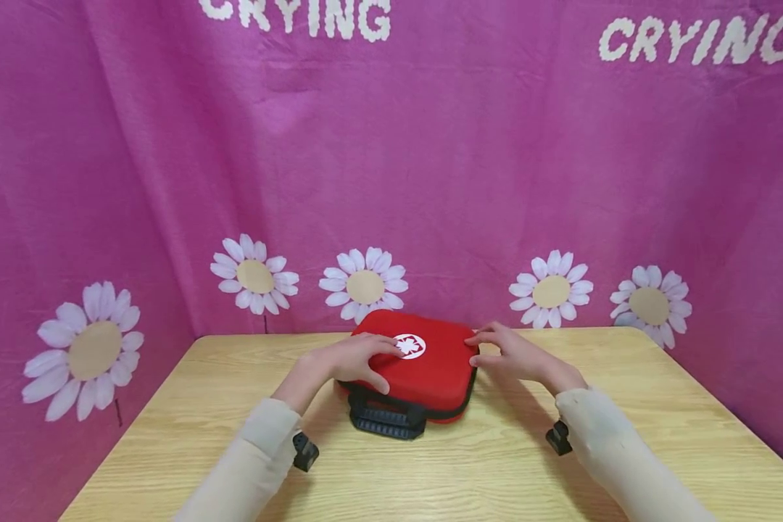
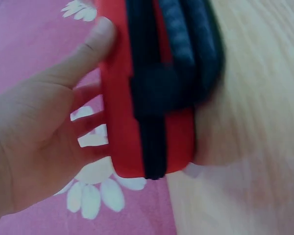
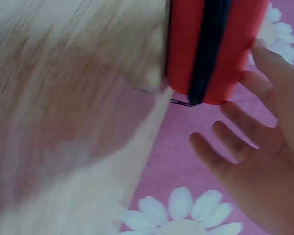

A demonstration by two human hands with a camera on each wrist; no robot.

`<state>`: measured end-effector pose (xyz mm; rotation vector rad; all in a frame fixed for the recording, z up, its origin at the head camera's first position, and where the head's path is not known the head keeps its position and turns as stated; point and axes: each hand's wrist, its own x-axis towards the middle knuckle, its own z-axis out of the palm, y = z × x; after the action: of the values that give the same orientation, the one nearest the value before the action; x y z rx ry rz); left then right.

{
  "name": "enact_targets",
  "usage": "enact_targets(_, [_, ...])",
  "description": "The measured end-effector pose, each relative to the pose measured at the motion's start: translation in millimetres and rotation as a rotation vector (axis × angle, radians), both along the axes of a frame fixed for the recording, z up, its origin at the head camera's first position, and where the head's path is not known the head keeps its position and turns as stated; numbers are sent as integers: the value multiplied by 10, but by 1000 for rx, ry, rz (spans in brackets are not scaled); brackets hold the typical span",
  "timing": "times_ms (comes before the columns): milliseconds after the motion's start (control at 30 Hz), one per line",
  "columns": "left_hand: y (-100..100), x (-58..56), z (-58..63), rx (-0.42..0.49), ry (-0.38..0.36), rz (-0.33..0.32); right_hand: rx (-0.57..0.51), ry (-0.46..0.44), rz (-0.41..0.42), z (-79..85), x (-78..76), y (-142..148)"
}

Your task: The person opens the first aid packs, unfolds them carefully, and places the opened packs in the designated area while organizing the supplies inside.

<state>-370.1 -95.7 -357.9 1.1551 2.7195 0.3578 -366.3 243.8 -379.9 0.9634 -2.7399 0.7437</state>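
Relaxed fingers [image 1: 385, 346] of the left hand [image 1: 352, 357] rest on the red zippered case [image 1: 424, 380] far on the desk [image 1: 483, 471], while the loosely spread right hand [image 1: 512, 353] seems barely to touch its right edge, so uneven pushing could swivel it.

- Head: high and farther back, facing forward and down toward the desk's [image 1: 483, 464] far edge.
- Left wrist, right wrist: close, rolled sideways, facing that edge; both share the case [image 1: 437, 373].
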Motion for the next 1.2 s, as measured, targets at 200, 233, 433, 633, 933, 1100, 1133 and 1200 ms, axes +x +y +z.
enact_targets(200, [-29, 27, 68, 9, -29, 15, 32, 51, 31, 163, 72, 7])
enact_targets(233, [-21, 34, 64, 16, -29, 21, 22, 42, 15, 173, 69, 10])
enact_targets(433, [144, 82, 44, 36, 3, 32, -6, -35, -25, 152, -14, 4])
enact_targets(633, [379, 87, -1, -32, 50, 6, -15, -90, -12, 64, -57, -63])
enact_targets(933, [351, 86, -18, -33, -83, 1, -105, -141, 28, 36, -14, -28])
enact_targets(1100, [325, 53, -55, -1, -96, -25, -170, -168, -2, -10, -45, 112])
enact_targets(1133, [323, 49, -64, 6, -98, -26, -174, -171, -15, -28, -57, 145])
enact_targets(1200, [325, 39, -79, 18, -103, -32, -175, -174, -37, -65, -80, 202])
